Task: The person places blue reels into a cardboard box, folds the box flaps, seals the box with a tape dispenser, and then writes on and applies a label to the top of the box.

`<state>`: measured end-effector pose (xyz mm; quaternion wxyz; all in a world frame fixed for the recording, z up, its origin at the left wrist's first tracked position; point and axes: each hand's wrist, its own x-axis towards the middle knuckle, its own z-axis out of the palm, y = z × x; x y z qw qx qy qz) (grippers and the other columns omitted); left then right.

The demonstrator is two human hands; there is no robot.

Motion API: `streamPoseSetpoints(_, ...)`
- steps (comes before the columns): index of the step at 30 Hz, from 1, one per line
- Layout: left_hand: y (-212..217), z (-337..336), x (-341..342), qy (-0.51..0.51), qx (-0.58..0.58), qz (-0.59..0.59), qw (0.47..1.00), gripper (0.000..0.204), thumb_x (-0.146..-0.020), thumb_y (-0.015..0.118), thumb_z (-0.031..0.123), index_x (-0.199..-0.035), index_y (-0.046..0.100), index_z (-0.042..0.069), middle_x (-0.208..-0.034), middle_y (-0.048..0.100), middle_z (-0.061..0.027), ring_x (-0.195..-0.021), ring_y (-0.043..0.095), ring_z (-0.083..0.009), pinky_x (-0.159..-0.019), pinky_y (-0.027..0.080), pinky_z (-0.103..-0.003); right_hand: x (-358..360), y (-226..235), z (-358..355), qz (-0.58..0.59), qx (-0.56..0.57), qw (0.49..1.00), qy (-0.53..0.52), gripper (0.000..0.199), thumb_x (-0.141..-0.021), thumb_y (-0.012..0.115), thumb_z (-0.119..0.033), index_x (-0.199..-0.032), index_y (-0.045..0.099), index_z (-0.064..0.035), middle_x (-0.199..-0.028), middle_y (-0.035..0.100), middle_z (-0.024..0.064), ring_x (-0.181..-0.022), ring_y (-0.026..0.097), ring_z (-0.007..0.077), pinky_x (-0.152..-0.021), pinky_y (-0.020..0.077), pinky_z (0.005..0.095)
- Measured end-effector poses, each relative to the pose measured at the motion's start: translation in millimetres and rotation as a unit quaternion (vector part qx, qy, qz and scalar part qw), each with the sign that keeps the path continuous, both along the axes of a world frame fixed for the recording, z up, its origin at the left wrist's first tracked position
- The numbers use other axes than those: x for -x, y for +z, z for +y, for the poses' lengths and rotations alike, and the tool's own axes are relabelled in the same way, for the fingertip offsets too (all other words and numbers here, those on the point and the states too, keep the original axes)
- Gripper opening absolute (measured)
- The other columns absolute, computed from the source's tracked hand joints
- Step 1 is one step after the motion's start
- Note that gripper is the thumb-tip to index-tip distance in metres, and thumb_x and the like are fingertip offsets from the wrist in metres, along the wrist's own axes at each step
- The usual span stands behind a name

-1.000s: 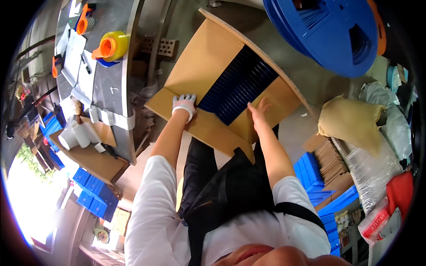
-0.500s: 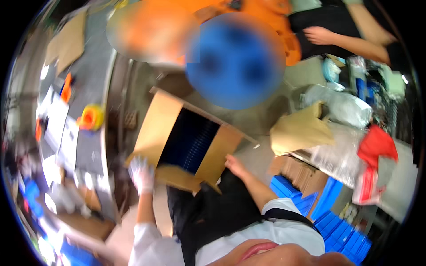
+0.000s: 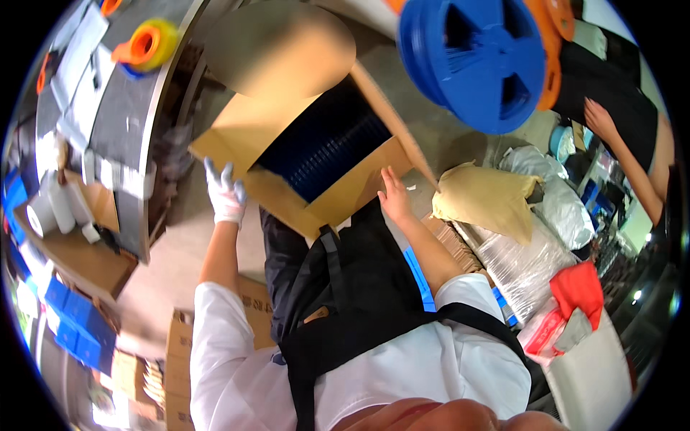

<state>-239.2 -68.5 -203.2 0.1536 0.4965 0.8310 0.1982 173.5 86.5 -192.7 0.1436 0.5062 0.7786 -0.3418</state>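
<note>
An open cardboard box (image 3: 366, 169) stands in front of me with its flaps folded out. Inside it lies a dark blue, ribbed, rounded thing (image 3: 327, 136), perhaps a stack of reels. My left hand (image 3: 227, 195), in a pale glove, is by the box's left corner with its fingers spread and nothing in them. Bare, with fingers stretched out, my right hand (image 3: 394, 195) is at the box's near right flap; whether it touches the cardboard I cannot tell.
A large blue spool (image 3: 489, 65) stands beyond the box at the right, by orange spools (image 3: 552, 79). A co-worker's hand (image 3: 600, 118) shows farther right. A brown paper bag (image 3: 481, 197) lies on the right-hand table. On the left bench (image 3: 126, 122) sits a yellow-and-orange tape roll (image 3: 151, 47).
The whole view has shifted, and the box appears higher in it. My left hand has come off the box's near left flap and spread its fingers. My right hand's fingers have straightened.
</note>
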Motion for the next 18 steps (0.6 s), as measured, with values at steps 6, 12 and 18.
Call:
streamPoseSetpoints(6, -21, -16, -10, 0.082, -0.068, -0.065, 0.992, 0.044, -0.078, 0.048, 0.012, -0.122, 0.05, 0.009, -0.151, 0.014, -0.0294, -0.13, 0.033, -0.0496, -0.101, 0.041, -0.048, 47, 4, -16, 0.003, 0.003, 0.99, 0.14, 0.08, -0.077, 0.07, -0.01, -0.145, 0.028, -0.0067, -0.152, 0.023, 0.0165, -0.138, 0.027, 0.0369, -0.11, 0.0301, 0.0439)
streamPoseSetpoints(12, 31, 26, -31, 0.213, -0.074, -0.155, 0.962, 0.042, -0.078, 0.05, 0.005, -0.119, 0.056, 0.011, -0.151, 0.014, -0.0286, -0.136, 0.026, -0.047, -0.106, 0.036, -0.042, 64, -18, 43, 0.016, -0.111, 0.966, 0.235, 0.063, -0.083, 0.063, -0.017, -0.14, 0.038, -0.0052, -0.147, 0.033, 0.0167, -0.137, 0.03, 0.0358, -0.109, 0.0296, 0.0465)
streamPoseSetpoints(18, 19, 76, 9, 0.213, -0.026, 0.072, 0.974, 0.041, -0.081, 0.055, 0.014, -0.121, 0.059, 0.016, -0.151, 0.023, -0.0231, -0.137, 0.021, -0.0464, -0.112, 0.026, -0.045, 70, -43, 108, -0.089, -0.057, 0.974, 0.199, 0.039, -0.092, 0.053, -0.026, -0.128, 0.052, -0.0101, -0.104, 0.064, 0.0146, -0.1, 0.058, 0.0325, -0.091, 0.0455, 0.0429)
